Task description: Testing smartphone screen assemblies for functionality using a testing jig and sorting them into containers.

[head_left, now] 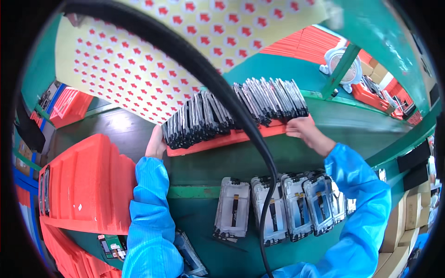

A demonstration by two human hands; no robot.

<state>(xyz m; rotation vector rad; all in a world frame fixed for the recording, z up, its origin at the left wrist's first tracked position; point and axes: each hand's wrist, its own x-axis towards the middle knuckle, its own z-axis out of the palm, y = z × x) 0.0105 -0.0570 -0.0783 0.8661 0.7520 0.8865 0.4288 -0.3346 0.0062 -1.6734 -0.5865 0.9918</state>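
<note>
Both my arms, in blue sleeves, reach forward to a red foam tray (204, 147). A long row of thin phone frames (271, 99) stands on edge in it, packed closely, dark along their lower ends. My left hand (156, 142) is closed on the tray's left end, its fingertips partly hidden. At the opposite end, my right hand (307, 131) grips the tray with bent fingers. Nearer to me, several stacks of phone frames (233, 209) lie flat on the green bench (208, 250). A black cable (241, 118) crosses in front of the row.
A yellowish sheet of red arrow stickers (134, 69) hangs overhead. Stacked red trays (83, 185) stand at the left, near a small green circuit board (112, 245). A dark belt-like surface (343, 134) runs beyond the bench. A white fan (343, 67) and cardboard boxes (408, 217) are at the right.
</note>
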